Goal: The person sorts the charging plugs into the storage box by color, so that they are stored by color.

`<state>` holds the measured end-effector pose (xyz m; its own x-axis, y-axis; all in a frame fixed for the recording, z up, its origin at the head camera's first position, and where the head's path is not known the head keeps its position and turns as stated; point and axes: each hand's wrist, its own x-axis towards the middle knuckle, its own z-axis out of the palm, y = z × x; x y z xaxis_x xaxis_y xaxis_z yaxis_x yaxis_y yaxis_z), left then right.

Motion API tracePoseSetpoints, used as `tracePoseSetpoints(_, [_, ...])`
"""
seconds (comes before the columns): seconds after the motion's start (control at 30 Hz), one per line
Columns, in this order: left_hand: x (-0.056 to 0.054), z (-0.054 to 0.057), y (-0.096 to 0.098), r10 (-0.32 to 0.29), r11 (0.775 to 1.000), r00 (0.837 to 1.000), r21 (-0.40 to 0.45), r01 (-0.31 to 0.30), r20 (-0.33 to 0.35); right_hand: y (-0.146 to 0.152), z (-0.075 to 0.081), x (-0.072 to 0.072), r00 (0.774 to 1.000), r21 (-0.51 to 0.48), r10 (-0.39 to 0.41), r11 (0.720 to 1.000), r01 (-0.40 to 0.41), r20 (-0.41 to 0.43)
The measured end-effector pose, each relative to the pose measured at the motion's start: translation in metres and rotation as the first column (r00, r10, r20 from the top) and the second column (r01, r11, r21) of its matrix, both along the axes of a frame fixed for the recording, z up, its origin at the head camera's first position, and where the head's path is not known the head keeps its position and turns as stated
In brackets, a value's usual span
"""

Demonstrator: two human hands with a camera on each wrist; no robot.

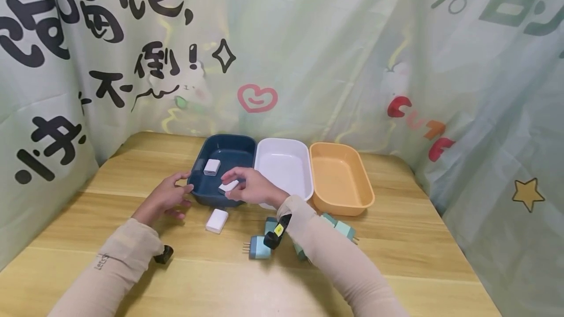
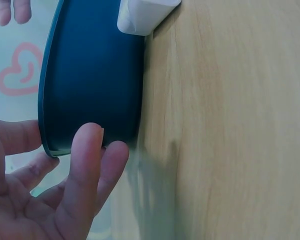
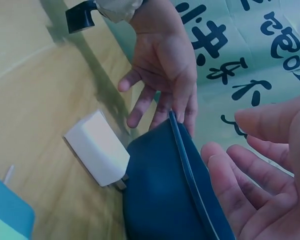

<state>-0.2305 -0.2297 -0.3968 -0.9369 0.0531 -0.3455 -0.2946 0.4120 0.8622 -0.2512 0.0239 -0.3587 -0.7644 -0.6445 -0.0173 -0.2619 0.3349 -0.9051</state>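
Note:
A navy tray [image 1: 235,153] holds a white charger plug [image 1: 212,167] near its left side. Another white charger [image 1: 227,187] lies under my right hand [image 1: 253,187], which hovers over the tray with thumb and fingers parted. In the right wrist view the gap between that thumb and the fingers shows nothing held. My left hand [image 1: 166,198] touches the tray's left end with its fingers spread, fingertips right at the rim in the left wrist view. A third white charger [image 1: 217,221] lies on the table just before the tray, its prongs visible in the right wrist view.
A white tray [image 1: 284,140] and an orange tray [image 1: 339,147] stand in a row to the right of the navy one. Nearer to me lie a blue charger [image 1: 260,247] and mint green chargers [image 1: 345,230], partly hidden by my right forearm. A printed curtain [image 1: 308,38] surrounds the wooden table.

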Motion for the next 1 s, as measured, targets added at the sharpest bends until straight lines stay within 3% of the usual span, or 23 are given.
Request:
tracePoseSetpoints(0.53, [-0.001, -0.001, -0.001, -0.004, 1.000, 1.000, 0.002, 0.004, 0.006, 0.001, -0.013, 0.014, 0.981, 0.053, 0.174, 0.984, -0.170, -0.089])
tracePoseSetpoints(0.8, [0.000, -0.001, -0.001, -0.011, 1.000, 1.000, 0.011, 0.011, 0.003, 0.002, -0.022, 0.018, 0.979, 0.103, 0.185, 0.979, -0.177, -0.080])
tracePoseSetpoints(1.0, [0.001, -0.002, -0.001, -0.011, 1.000, 1.000, 0.020, 0.011, -0.003, 0.002, -0.032, 0.022, 0.980, 0.193, 0.173, 0.969, -0.152, -0.094])
